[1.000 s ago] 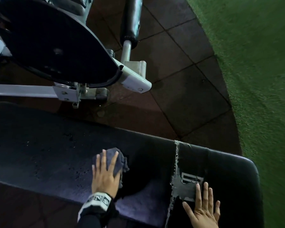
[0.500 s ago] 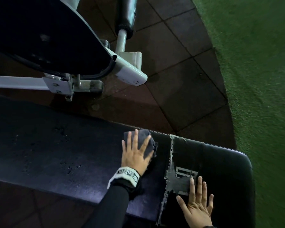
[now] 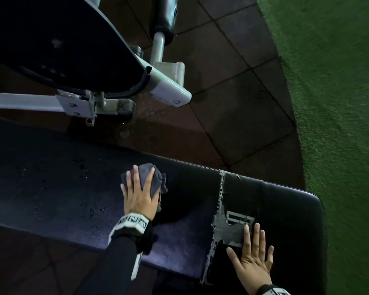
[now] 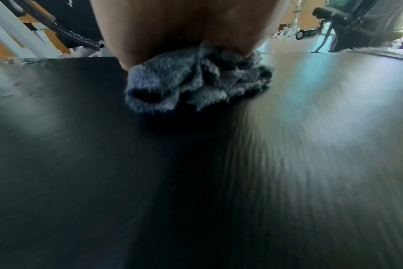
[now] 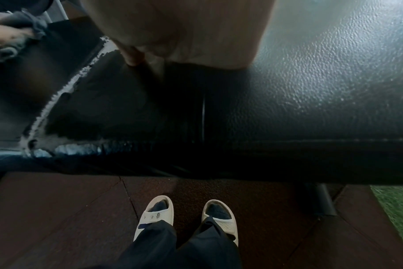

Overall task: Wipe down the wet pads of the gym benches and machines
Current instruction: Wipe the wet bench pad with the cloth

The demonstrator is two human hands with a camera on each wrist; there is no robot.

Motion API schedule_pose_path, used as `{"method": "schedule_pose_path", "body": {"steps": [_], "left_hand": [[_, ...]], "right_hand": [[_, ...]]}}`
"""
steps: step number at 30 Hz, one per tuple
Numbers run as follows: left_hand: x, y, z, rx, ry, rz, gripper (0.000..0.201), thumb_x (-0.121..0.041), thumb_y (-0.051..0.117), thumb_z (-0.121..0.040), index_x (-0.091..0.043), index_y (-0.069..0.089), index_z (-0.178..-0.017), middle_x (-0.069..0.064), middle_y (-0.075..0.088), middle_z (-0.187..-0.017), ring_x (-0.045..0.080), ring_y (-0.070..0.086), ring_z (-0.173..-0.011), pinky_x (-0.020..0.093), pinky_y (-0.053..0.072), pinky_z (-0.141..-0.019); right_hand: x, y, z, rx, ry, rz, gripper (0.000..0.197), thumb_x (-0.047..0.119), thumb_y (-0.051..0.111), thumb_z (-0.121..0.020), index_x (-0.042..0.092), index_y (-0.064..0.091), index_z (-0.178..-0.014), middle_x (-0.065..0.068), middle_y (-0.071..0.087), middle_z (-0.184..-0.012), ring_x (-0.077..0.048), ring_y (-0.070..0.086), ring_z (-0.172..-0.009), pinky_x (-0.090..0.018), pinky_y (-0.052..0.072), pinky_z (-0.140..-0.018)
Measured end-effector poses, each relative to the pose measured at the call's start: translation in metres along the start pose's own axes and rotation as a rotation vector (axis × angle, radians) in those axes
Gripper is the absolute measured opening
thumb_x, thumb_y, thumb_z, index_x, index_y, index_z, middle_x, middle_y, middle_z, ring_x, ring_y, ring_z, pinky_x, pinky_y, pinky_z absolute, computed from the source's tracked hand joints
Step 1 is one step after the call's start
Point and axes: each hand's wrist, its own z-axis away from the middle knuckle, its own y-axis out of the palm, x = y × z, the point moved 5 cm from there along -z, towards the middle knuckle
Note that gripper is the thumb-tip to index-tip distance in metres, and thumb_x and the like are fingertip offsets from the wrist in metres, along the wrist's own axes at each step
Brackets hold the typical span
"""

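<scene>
A: How were the hands seen?

B: The left hand (image 3: 139, 193) was laid flat, fingers straight, pressed on a bunched grey cloth (image 3: 150, 176) on the black bench pad (image 3: 51, 188). The right hand (image 3: 252, 259) was spread flat, fingers straight, on the same pad near its end, with nothing held.

A: Where was the cloth placed?

B: It was found about midway across the pad, left of a torn seam (image 3: 221, 192) edged with flaking grey. A worn grey patch (image 3: 230, 231) was touched by the right fingertips.

A: And around them?

B: A wrist strap (image 3: 133, 222) was worn over a dark sleeve (image 3: 119, 258). Beyond the pad, a grey machine frame (image 3: 168, 88) was seen on brown floor tiles (image 3: 232, 92), with green turf (image 3: 339, 103) at the right. Below, two white slides (image 5: 221, 218) were seen on the tiles.
</scene>
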Motion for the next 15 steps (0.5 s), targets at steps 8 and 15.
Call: {"method": "schedule_pose_path", "body": {"steps": [8, 15], "left_hand": [[-0.06, 0.014, -0.023, 0.171, 0.119, -0.002, 0.075, -0.068, 0.023, -0.082, -0.038, 0.002, -0.148, 0.017, 0.002, -0.157, 0.039, 0.004, -0.143, 0.06, 0.007, -0.108], [-0.051, -0.005, -0.008, 0.19, 0.093, 0.149, 0.077, -0.079, -0.006, -0.075, -0.043, -0.015, -0.143, -0.002, -0.027, -0.152, 0.014, -0.026, -0.14, 0.04, -0.008, -0.116]], "right_hand": [[0.019, -0.02, 0.009, -0.002, 0.079, 0.036, 0.083, 0.062, 0.037, -0.086, 0.027, -0.008, -0.147, 0.0, -0.027, -0.15, -0.021, -0.017, -0.141, -0.037, -0.011, -0.114], [0.111, -0.054, -0.03, -0.352, -0.216, -0.039, 0.062, 0.043, 0.04, -0.084, 0.008, 0.04, -0.135, -0.013, 0.021, -0.15, -0.028, 0.017, -0.134, -0.046, 0.017, -0.113]]}}
